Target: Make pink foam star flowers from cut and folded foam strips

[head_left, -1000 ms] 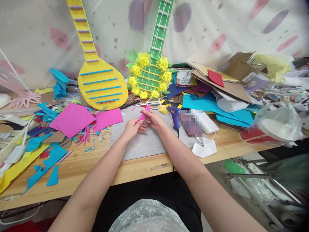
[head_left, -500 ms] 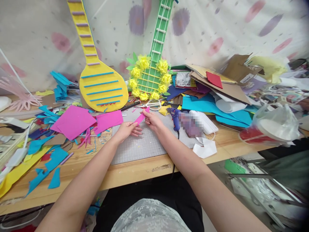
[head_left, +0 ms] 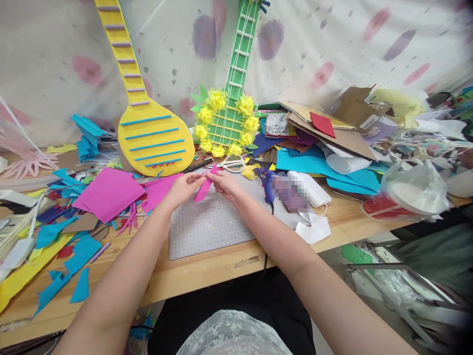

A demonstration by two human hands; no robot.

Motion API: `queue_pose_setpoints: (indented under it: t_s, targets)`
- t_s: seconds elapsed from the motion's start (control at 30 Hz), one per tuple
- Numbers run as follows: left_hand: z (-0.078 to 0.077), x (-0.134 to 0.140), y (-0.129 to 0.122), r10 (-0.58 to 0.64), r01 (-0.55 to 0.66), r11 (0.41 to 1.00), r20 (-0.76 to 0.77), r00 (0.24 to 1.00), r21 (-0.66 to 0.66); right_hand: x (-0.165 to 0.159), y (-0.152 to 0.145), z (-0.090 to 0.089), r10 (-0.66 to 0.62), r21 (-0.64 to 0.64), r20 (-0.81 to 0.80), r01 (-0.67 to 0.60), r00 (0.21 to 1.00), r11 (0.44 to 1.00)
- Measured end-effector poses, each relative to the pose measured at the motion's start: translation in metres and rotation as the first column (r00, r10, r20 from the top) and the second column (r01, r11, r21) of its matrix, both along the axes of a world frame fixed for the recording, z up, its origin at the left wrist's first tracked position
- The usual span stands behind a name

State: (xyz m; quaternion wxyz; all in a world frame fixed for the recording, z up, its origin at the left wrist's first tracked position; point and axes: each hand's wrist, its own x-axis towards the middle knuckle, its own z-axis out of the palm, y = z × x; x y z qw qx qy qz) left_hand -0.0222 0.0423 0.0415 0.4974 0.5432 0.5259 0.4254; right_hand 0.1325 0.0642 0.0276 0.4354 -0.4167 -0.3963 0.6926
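Note:
Over the grey cutting mat [head_left: 210,227] I hold a bright pink paper strip [head_left: 203,190]. My right hand [head_left: 226,185] is closed on its upper right part, thumb and fingers pinching it. From the other side, my left hand [head_left: 184,188] is closed with its fingertips at the strip's upper left edge. The strip's lower end hangs free, slanting down to the left. Behind my left hand lies a pink sheet [head_left: 160,190], partly covered by it. White-handled scissors [head_left: 235,164] rest just beyond my right hand.
A yellow paper guitar [head_left: 155,138] and a green one with yellow flowers [head_left: 228,118] lean at the back. A blue glue gun [head_left: 266,183] stands right of my hands, near a red cup [head_left: 386,204] in a bag. Blue scraps [head_left: 83,254] litter the left.
My left fingers have moved from the strip's lower end up to its upper left edge, leaving the lower end free. The view has shifted slightly.

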Motion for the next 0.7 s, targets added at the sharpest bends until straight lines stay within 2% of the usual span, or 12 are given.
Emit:
queue_pose_setpoints:
  t_s: [0.07,0.13,0.27,0.37,0.5,0.57,0.7]
  targets:
    - [0.0,0.011,0.003,-0.135,0.138,0.99,0.073,0.988,-0.042,-0.007,-0.002,-0.002,0.014,0.006,0.017,-0.014,1.0,1.0]
    - [-0.001,0.018,0.006,-0.212,0.232,0.963,0.145,0.966,-0.137,-0.01,-0.002,-0.004,0.007,0.031,0.036,-0.008,0.999,0.999]
    - [-0.002,0.016,0.008,-0.276,0.34,0.868,0.218,0.936,-0.361,-0.006,0.003,-0.005,0.008,0.056,0.057,-0.012,0.998,0.998]
    - [0.0,0.013,0.008,-0.282,0.368,0.839,0.258,0.924,-0.4,-0.004,0.005,-0.006,0.073,0.017,-0.019,-0.072,0.997,0.997]
    - [0.003,0.015,0.005,-0.273,0.364,0.842,0.267,0.924,-0.398,-0.003,0.008,-0.009,0.166,-0.015,-0.1,-0.168,0.981,0.986]
    - [0.003,0.016,0.004,-0.246,0.332,0.85,0.25,0.937,-0.409,-0.003,0.01,-0.012,0.151,0.012,-0.086,-0.151,0.985,0.989]
    - [0.0,0.012,0.001,-0.207,0.295,0.852,0.239,0.949,-0.433,-0.007,0.017,-0.018,0.037,0.098,-0.011,-0.036,0.999,0.995]
